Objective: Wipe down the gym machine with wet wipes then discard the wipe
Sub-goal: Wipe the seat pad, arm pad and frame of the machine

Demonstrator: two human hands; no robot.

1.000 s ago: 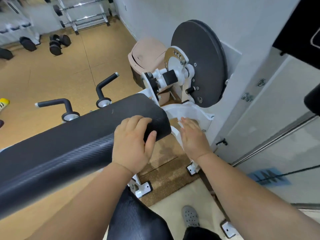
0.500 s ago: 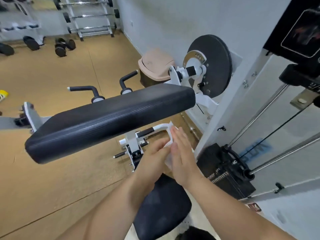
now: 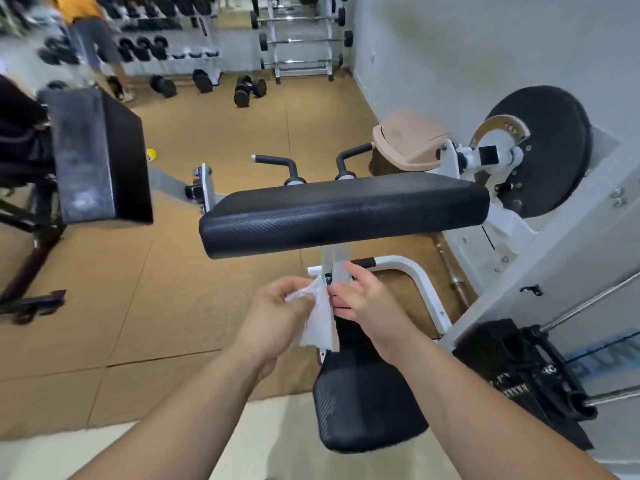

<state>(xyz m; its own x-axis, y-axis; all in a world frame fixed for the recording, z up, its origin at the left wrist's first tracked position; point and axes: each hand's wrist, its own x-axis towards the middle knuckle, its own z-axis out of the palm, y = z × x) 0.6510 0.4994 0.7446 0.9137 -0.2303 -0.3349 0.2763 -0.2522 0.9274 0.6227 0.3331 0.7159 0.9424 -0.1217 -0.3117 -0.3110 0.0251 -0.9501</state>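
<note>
Below the ribbed black pad (image 3: 346,211), our left hand (image 3: 277,311) pinches a crumpled white wipe (image 3: 320,320); our right hand (image 3: 367,303) meets its edge, grip unclear.

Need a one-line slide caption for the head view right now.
Left hand and right hand hold a white wet wipe between the machine's black seat and arm pad.

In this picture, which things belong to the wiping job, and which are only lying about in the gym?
For the job:
white wet wipe, gripped by the left hand, with the right hand at its edge
black padded gym machine
beige swing-lid bin

Lying about:
black dumbbells on the floor
black box-shaped pad at left
</note>
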